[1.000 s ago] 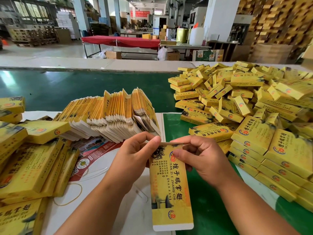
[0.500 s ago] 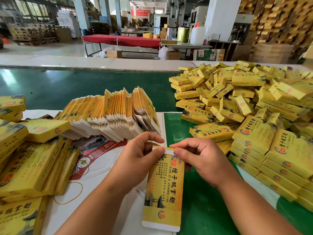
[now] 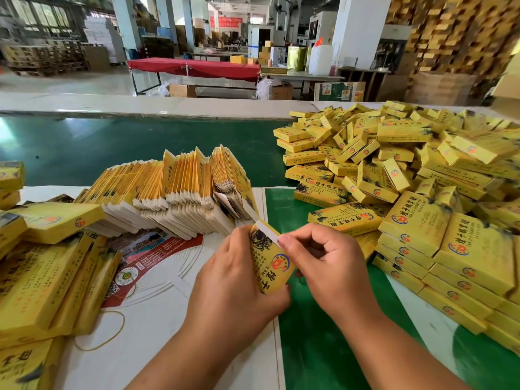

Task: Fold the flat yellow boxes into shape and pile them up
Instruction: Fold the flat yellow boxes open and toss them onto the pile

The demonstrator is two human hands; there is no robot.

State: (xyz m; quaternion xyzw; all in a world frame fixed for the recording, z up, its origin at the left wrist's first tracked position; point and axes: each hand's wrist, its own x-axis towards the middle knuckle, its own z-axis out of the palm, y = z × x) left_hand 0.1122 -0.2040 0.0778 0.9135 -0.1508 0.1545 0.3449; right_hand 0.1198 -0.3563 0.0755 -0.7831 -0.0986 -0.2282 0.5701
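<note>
Left hand (image 3: pixel 239 280) grips the yellow box (image 3: pixel 268 261) above the counter (image 3: pixel 168 319); right hand (image 3: pixel 323 263) pinches its white end flap (image 3: pixel 267 231), apparently half-tucked. Skewed pressure may crease it.

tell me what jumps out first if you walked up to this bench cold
The big heap of folded boxes on the right hits first. Next, the fanned flats standing on edge at centre. Up close, the left hand and right hand pinch one box, its white flap up.
</note>
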